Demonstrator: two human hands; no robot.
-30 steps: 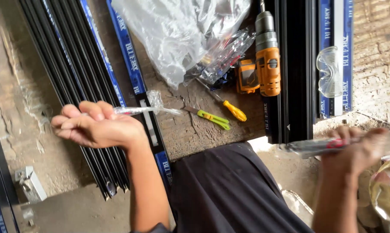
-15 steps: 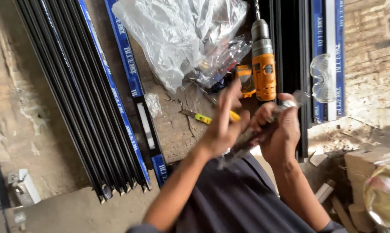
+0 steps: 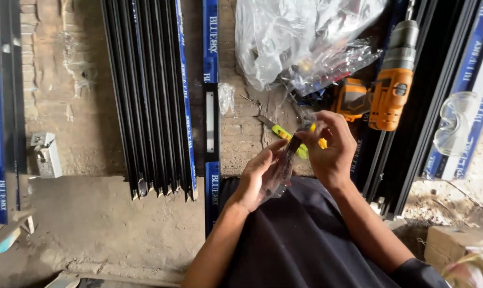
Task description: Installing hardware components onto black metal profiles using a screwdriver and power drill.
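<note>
Left hand (image 3: 257, 178) cradles a small clear packet (image 3: 284, 165), steadying it while right hand (image 3: 329, 146) pinches its top; orange drill (image 3: 392, 88) lies at two o'clock.

Bundle of black metal profiles (image 3: 151, 96) lies on the brick floor (image 3: 65, 80), w/ a blue-striped profile (image 3: 210, 101) just beside it on the right. Orange cordless drill (image 3: 393, 85) rests on more black profiles (image 3: 412, 138) at right; orange battery pack (image 3: 352, 98) sits next to the drill. Crumpled clear plastic bag (image 3: 295, 37) up top. Clear safety glasses (image 3: 455, 122) lie far right. Small grey metal box (image 3: 46, 154) at left, well apart from the rest. Cardboard box (image 3: 455, 242) bottom right.
</note>
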